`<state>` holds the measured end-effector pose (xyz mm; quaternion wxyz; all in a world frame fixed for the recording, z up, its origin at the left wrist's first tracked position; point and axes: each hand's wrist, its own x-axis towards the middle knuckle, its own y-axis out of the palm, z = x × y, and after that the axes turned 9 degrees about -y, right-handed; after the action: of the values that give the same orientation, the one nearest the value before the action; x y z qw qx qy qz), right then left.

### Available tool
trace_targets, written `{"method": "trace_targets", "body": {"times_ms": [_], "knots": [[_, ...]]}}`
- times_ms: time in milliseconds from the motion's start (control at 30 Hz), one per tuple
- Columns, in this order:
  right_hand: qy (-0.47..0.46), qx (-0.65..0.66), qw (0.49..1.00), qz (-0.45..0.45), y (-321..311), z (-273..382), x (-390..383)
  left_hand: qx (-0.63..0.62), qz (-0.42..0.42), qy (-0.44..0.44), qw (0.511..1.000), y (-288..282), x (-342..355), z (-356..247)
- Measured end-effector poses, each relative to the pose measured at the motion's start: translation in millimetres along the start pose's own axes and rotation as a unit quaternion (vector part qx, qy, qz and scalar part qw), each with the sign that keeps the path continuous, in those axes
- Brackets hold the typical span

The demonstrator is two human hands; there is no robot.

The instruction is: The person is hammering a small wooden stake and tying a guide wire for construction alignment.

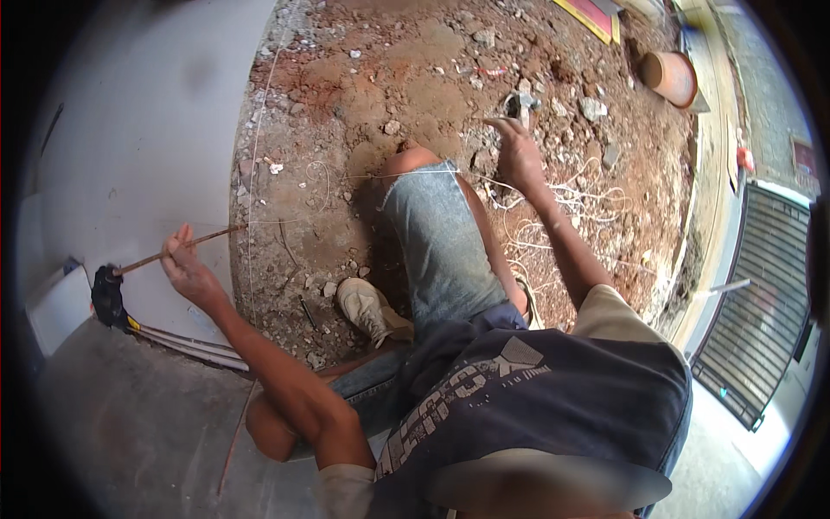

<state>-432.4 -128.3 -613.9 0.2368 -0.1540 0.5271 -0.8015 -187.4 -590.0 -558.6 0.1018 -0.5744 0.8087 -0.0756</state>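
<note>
My left hand (188, 270) grips a thin rusty rod (214, 234) that slants from a dark tool or cloth bundle (108, 294) by the white wall toward a taut white string (251, 242). My right hand (519, 156) is raised over the dirt, closed on a hammer, whose metal head (524, 102) shows just beyond my fingers. Loose loops of white string (588, 195) lie beside my right forearm, and a strand crosses my bent knee in torn jeans (437, 233).
Rubble-strewn dirt (363, 78) fills the middle, bordered by a white wall (156, 104). An orange bucket (666, 80) lies tipped at upper right, near a red and yellow board (588, 16). A barred gate (735, 303) stands at right; grey concrete (147, 415) lies lower left.
</note>
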Motion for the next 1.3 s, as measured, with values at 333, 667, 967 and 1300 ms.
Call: {"method": "trace_targets", "body": {"times_ms": [333, 667, 967, 1300], "knots": [[0.097, 0.072, 0.986, -0.112, 74, -141, -37, 0.442, 0.261, 0.008, 0.858, -39, 25, -71], [-0.123, 0.132, 0.968, -0.174, -79, -25, 39, 0.439, 0.222, 0.220, 0.842, -52, 21, -50], [-0.432, 0.179, 0.881, 0.071, -149, 299, 82, 0.450, 0.211, 0.154, 0.854, -58, 31, -25], [-0.482, 0.000, 0.866, 0.130, -103, 386, 107, 0.384, 0.214, 0.122, 0.890, -56, 22, -25]]}}
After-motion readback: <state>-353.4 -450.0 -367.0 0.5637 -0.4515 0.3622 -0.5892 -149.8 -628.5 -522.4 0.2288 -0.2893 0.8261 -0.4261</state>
